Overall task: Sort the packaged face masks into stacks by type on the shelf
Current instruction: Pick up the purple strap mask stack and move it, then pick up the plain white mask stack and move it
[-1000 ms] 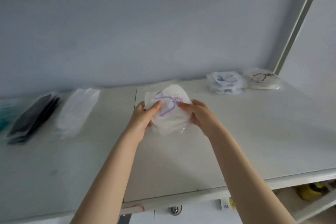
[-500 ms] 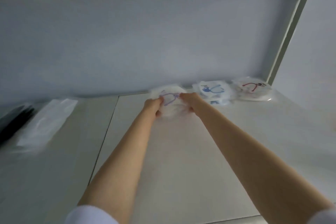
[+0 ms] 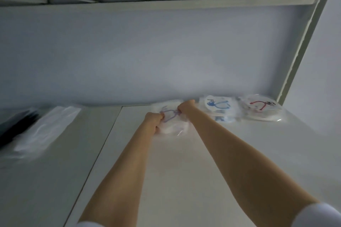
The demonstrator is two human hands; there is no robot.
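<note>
The clear-wrapped white mask with purple straps (image 3: 172,122) looks blurred. Your left grip (image 3: 153,121) and your right grip (image 3: 186,109) cover its two sides, and you cannot see their fingers clearly. At the far left, the stack of black flat packets (image 3: 17,125) is blurred and cut by the picture's edge. The white flat packet in clear film (image 3: 46,128) beside it is blurred too. Your white sleeves (image 3: 317,215) are cut off at the bottom edge.

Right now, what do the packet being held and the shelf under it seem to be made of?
Purple-strapped mask packet: apparently clear, glossy plastic film around a white, soft-looking mask; a bright glint shows on its lower edge.
Shelf: smooth, matt white board, perhaps painted metal or laminate; the even, dull surface with one straight seam leaves that open.
</note>
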